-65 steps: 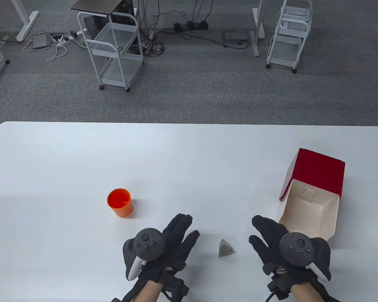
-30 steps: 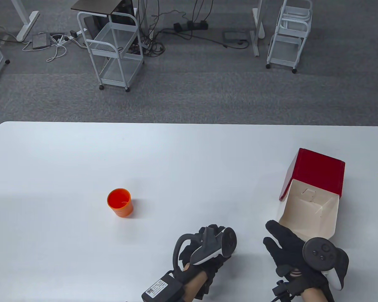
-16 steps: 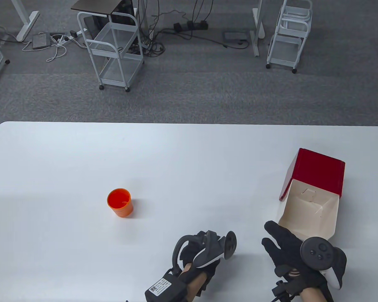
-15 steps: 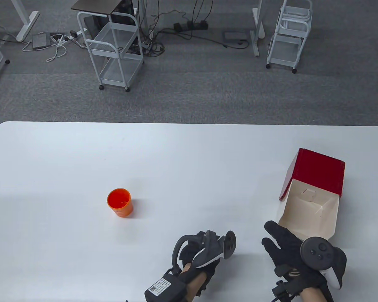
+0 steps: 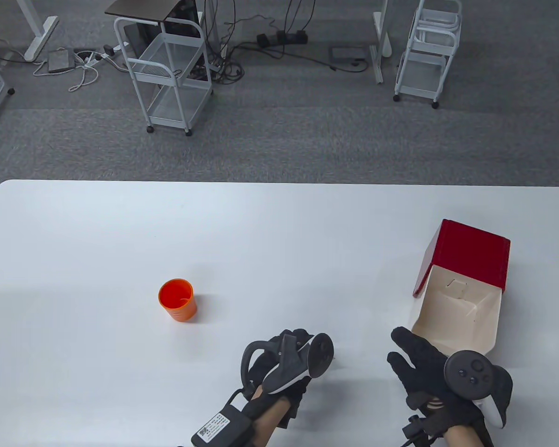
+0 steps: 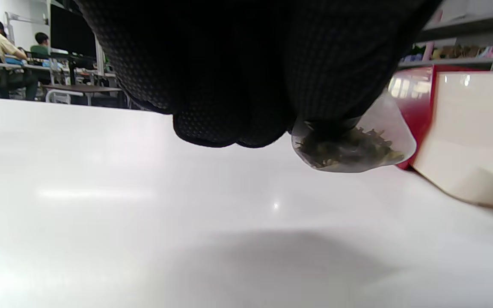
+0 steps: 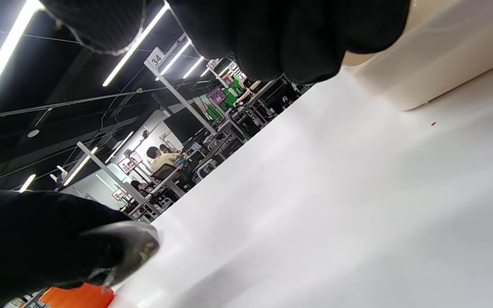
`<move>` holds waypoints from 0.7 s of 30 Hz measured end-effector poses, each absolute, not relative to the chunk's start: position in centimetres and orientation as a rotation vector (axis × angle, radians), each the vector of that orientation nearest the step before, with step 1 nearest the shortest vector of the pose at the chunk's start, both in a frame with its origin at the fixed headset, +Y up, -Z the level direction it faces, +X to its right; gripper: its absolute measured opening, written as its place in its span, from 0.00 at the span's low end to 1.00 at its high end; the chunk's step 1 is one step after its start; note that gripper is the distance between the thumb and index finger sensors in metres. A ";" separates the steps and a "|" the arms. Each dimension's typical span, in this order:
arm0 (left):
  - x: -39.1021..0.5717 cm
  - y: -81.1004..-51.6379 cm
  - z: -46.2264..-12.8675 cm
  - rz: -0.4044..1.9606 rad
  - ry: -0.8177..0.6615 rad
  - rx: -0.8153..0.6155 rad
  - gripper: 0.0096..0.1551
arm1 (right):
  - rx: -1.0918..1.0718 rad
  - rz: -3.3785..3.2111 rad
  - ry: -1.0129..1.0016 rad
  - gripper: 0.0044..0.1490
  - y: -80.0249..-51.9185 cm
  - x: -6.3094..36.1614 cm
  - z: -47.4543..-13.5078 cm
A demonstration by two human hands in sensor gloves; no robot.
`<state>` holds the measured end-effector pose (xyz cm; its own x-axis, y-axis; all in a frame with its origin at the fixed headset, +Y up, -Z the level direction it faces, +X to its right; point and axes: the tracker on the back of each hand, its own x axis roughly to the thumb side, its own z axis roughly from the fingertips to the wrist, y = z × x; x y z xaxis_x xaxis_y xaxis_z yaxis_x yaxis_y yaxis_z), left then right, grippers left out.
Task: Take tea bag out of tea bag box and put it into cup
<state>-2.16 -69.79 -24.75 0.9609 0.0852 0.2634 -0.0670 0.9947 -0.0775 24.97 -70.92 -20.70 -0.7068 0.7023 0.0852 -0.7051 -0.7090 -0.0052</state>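
My left hand [image 5: 291, 337] pinches a clear pyramid tea bag [image 6: 353, 145] of dark leaves and holds it just above the white table [image 5: 279, 242]. In the table view the bag is hidden under the hand and its tracker. The orange cup [image 5: 178, 300] stands upright to the far left of that hand. The red tea bag box [image 5: 470, 253] lies on its side at the right, its cream flap [image 5: 456, 312] open toward me. My right hand [image 5: 400, 347] is open and empty beside the flap. In the right wrist view the bag [image 7: 122, 252] shows at the lower left, above the cup [image 7: 75, 297].
The table's far edge [image 5: 279, 182] borders grey carpet with white wire carts [image 5: 172, 70] and cables. The box flap [image 7: 422, 77] lies just past my right fingers.
The tea bag lay on the table between my hands. My left hand turned over it, took hold of it, and has now moved a little left toward the cup. The right hand stays still.
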 end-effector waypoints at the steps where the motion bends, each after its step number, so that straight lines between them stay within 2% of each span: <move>1: -2.7 -69.3 -24.9 0.088 -0.260 -0.053 0.19 | 0.098 2.358 -0.048 0.40 -70.9 25.0 -20.7; 12: -11.1 -64.4 -27.2 0.228 -0.030 0.053 0.19 | 0.089 2.362 -0.047 0.40 -71.0 25.0 -20.8; 21: -18.9 -62.7 -28.2 0.281 0.237 0.122 0.19 | 0.089 2.366 -0.044 0.40 -71.0 25.0 -20.8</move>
<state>-18.88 -62.70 -28.22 0.9334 0.2882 -0.2139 -0.2596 0.9537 0.1521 24.98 -70.99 -20.81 -0.7132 0.6967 0.0774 -0.6990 -0.7151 -0.0053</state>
